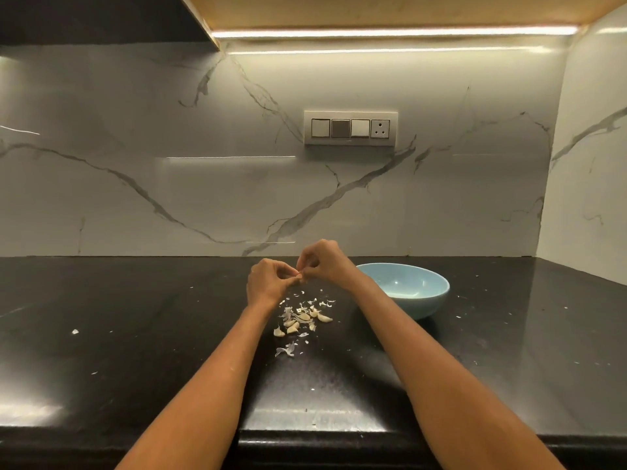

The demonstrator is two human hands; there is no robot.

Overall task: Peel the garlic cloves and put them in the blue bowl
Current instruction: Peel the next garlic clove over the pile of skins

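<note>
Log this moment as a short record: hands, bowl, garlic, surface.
left hand: pinches a garlic clove above the counter
right hand: pinches the same clove, fingers curled
blue bowl: upright, right of the hands, looks empty
clove pile: loose cloves and skin flakes on the counter, beneath the hands
counter: black, speckled with skin bits

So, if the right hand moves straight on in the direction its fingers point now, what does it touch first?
The right hand points its fingers toward the left hand, and both pinch the same garlic clove. So it would probably meet the left hand's fingers first; depth is hard to judge.
</note>
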